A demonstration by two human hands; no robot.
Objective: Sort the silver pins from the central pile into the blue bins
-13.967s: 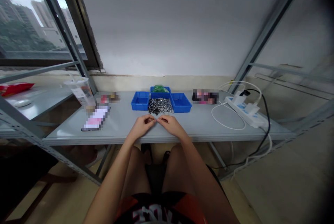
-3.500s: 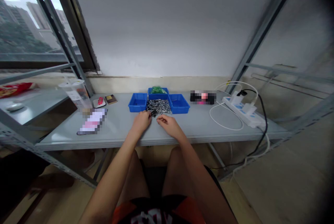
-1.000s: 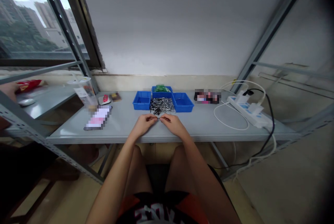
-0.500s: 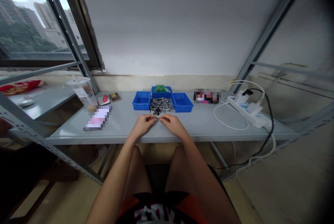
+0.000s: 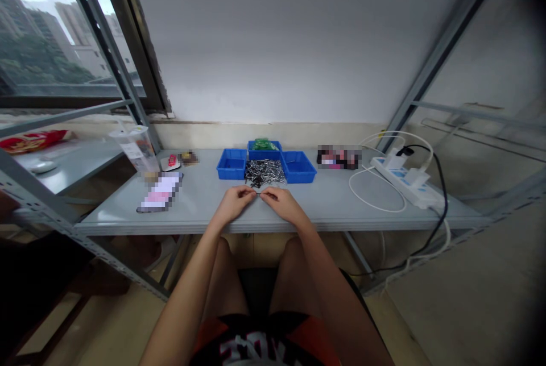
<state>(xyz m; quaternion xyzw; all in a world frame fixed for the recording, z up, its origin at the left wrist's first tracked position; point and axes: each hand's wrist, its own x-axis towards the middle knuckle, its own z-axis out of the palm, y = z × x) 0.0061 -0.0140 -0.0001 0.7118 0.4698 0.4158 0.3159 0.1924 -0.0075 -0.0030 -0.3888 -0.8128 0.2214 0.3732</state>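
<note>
Three blue trays (image 5: pixel 232 171) (image 5: pixel 300 174) (image 5: pixel 264 155), center of frame: rear one holding green packets (image 5: pixel 262 144); the side pair's contents too small to tell. Between them, loose metal pins (image 5: pixel 265 172), heaped on the counter (image 5: pixel 196 201). Hands (image 5: pixel 235 203) (image 5: pixel 281 202), below the heap: fingertips nearly meeting, pinching one small dark piece (image 5: pixel 258 193).

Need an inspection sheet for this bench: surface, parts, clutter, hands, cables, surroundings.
Surface: grey table, no spill seen.
Parts: loose metal pieces heaped between left tray and right tray; green packets in rear tray.
Clutter: phone, plastic cup at left.
Hands: left hand and right hand pinch one small dark piece.
Cables: white cable loops on tabletop; black cable drops past table edge.
Surroundings: window left, wall behind.
</note>
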